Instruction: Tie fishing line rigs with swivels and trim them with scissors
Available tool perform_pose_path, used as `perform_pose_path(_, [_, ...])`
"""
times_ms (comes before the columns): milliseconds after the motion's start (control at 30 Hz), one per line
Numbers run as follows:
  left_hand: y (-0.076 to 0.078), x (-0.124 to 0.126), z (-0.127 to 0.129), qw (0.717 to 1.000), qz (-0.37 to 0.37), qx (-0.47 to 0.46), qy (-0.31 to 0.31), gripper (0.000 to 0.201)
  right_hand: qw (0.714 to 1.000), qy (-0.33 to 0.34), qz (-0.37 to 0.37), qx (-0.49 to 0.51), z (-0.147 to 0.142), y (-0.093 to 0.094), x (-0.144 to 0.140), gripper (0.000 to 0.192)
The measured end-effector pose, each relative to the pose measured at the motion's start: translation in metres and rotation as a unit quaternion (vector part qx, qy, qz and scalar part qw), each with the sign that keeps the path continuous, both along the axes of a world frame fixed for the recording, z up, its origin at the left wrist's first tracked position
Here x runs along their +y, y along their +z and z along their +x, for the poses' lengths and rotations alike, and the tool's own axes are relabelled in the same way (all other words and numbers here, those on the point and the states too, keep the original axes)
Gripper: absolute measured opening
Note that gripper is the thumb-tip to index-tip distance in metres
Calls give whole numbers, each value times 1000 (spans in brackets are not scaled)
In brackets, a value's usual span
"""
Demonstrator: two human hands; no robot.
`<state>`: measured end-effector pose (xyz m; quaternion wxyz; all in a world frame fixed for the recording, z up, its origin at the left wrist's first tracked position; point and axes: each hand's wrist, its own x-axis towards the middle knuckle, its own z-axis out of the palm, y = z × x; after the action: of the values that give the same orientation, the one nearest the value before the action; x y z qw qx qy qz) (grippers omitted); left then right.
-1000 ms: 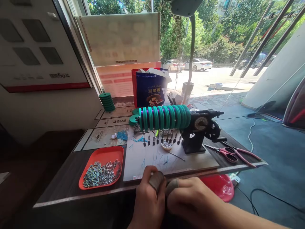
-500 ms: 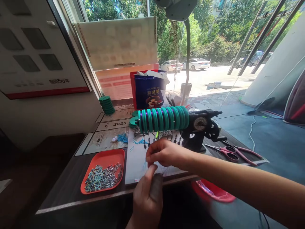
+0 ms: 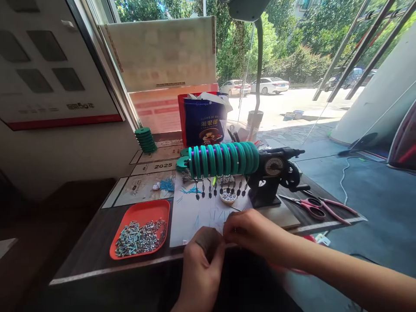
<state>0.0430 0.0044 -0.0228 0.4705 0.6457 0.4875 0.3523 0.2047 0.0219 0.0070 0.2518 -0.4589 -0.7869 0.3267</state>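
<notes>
At the near edge of the bench [image 3: 97, 255], the left hand [image 3: 201, 268] and right hand [image 3: 251, 232] meet fingertip to fingertip, both pinched on something too small to make out. Just beyond them lies a white board [image 3: 195, 216], left of them a tray [image 3: 143, 212] of screws [image 3: 138, 237]; further ahead stands a winder [image 3: 269, 177] with green spools [image 3: 224, 159].

One orange tray [image 3: 143, 214], one pair of pink scissors [image 3: 313, 207], one blue bag [image 3: 204, 120], two hands, two parked cars.
</notes>
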Motion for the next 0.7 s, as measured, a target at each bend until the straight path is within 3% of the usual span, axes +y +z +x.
perform_pose_path(167, [-2,0,0,999,14,44,4,18,1000,-4,3,-5,-1,-4,2,11])
perform_pose_path(700, [0,-2,7,1000,-27,5,7,19,991,-26,54,-119,-5,-7,0,7])
